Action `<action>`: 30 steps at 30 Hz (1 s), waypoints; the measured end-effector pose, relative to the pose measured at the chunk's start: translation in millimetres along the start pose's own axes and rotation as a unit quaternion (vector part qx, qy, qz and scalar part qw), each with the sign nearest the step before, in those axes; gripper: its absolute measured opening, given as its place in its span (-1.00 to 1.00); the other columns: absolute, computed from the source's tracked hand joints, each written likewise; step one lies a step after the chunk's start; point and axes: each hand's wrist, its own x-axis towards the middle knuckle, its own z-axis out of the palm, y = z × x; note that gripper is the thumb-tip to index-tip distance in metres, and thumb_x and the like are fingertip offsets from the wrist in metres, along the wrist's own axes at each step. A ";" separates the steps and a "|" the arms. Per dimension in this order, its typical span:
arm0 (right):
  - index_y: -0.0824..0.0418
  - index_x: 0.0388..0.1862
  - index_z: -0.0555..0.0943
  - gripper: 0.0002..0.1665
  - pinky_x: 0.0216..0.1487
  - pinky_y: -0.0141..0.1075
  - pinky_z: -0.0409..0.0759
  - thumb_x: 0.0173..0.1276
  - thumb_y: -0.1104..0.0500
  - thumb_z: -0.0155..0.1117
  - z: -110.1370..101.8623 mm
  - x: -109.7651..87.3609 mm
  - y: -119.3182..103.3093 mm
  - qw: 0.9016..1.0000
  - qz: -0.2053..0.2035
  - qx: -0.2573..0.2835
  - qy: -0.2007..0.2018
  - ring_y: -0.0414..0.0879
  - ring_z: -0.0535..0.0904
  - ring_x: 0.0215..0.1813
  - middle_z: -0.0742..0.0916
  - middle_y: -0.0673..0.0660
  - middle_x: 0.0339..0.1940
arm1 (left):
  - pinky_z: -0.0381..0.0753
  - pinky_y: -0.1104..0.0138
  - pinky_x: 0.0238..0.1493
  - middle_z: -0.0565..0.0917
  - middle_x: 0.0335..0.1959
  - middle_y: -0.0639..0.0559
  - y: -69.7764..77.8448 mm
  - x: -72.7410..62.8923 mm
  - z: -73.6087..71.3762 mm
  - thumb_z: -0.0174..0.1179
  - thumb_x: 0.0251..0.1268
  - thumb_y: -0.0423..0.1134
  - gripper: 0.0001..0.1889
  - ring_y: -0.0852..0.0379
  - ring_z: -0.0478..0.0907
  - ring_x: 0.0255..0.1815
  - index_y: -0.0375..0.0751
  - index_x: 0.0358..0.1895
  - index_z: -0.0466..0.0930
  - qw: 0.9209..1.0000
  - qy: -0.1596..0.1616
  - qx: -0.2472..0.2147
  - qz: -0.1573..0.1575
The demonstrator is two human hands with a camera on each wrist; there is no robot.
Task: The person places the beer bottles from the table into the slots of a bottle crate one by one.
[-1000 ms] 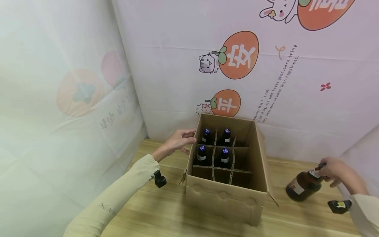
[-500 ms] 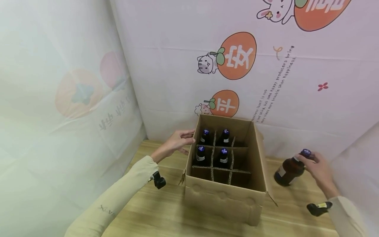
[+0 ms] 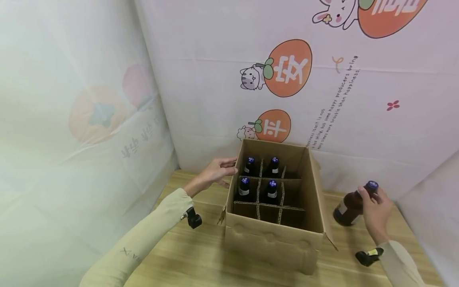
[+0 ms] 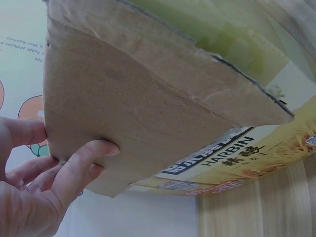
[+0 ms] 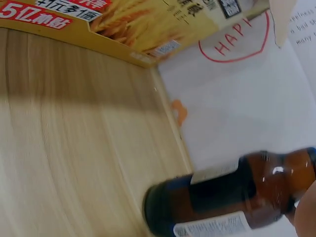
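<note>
My left hand (image 3: 215, 172) is at the upper left side of the open cardboard box (image 3: 272, 229). In the left wrist view its fingertips grip the edge of the folded-out flap (image 4: 133, 98), one digit on the outer face and others passing behind the edge. To the right of the box, my right hand (image 3: 378, 211) holds a brown beer bottle (image 3: 348, 209) by the neck, thumb and fingers just below its blue cap. The bottle tilts, its base low over the table. Several capped bottles (image 3: 271, 191) stand in the box's left and middle compartments, in the back rows.
Cardboard dividers (image 3: 283, 206) split the box into compartments; those in the right column and front row hold no visible bottles. A wooden table (image 3: 193, 247) lies under everything. Printed cloth (image 3: 215, 79) hangs behind and at both sides, close to the right hand.
My right hand has moved left and come round the bottle, which has shifted toward the box and stands more upright. The left hand and box have stayed put.
</note>
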 end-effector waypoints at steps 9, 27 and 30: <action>0.04 0.13 0.77 -0.68 0.03 -0.74 0.59 0.42 0.12 0.44 0.4 3.6 -0.8 1.000 0.009 0.007 0.027 -0.58 0.58 -0.16 0.66 -0.49 -0.24 | 0.90 0.15 -0.18 0.39 0.56 -0.27 1.7 1.6 1.7 0.22 0.51 -0.33 -0.34 -0.25 0.52 0.42 -0.17 0.61 0.27 1.000 -0.007 -0.002 0.004; 0.07 -0.02 0.86 -0.69 -0.30 -0.83 0.55 0.26 0.10 0.62 -11.0 3.5 -11.1 0.999 0.042 0.000 0.006 -0.69 0.60 -0.40 0.70 -0.53 -0.53 | 0.90 0.10 -0.14 0.37 0.57 -0.27 0.1 1.0 0.8 0.21 0.51 -0.33 -0.34 -0.27 0.50 0.44 -0.20 0.62 0.25 1.000 -0.006 -0.003 -0.001; 0.05 -0.10 0.87 -0.76 -0.28 -0.84 0.53 0.27 0.07 0.62 -10.5 6.1 -13.4 0.999 0.053 -0.003 0.002 -0.67 0.60 -0.39 0.70 -0.52 -0.54 | 0.90 0.10 -0.13 0.36 0.58 -0.26 -0.5 0.3 0.4 0.23 0.50 -0.33 -0.33 -0.27 0.50 0.44 -0.18 0.62 0.26 1.000 -0.001 -0.005 -0.003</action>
